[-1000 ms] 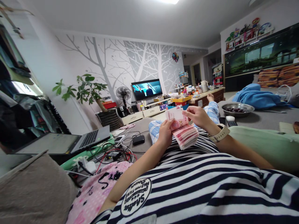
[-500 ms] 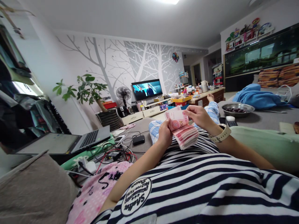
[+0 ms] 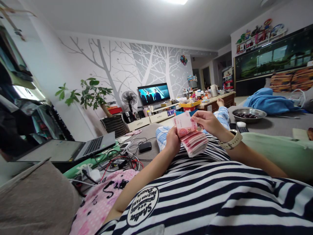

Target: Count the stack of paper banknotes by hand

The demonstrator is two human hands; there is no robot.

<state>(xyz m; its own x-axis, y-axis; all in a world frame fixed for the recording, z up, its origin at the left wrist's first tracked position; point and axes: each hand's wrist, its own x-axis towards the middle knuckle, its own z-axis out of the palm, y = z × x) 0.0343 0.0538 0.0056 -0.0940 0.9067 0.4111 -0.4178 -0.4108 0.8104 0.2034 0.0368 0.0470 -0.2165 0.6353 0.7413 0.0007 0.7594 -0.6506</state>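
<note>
A thick folded stack of pink banknotes is in my left hand, which grips it near the fold above my lap. The lower ends of the notes fan out toward me. My right hand, with a pale-strapped watch on its wrist, pinches the upper right edge of a raised banknote between thumb and forefinger. That note still touches the stack by my left thumb. Part of the number 100 shows on it. My left fingers behind the stack are hidden.
To the left lie an open laptop, a small black box and tangled cables. A metal bowl of dark round fruit sits on the right, near a blue cloth and a green cushion. Ahead stands a cluttered low table.
My right hand has shifted slightly left, and the raised note's upper part now bends differently. The stack and my left hand stay almost in place.
</note>
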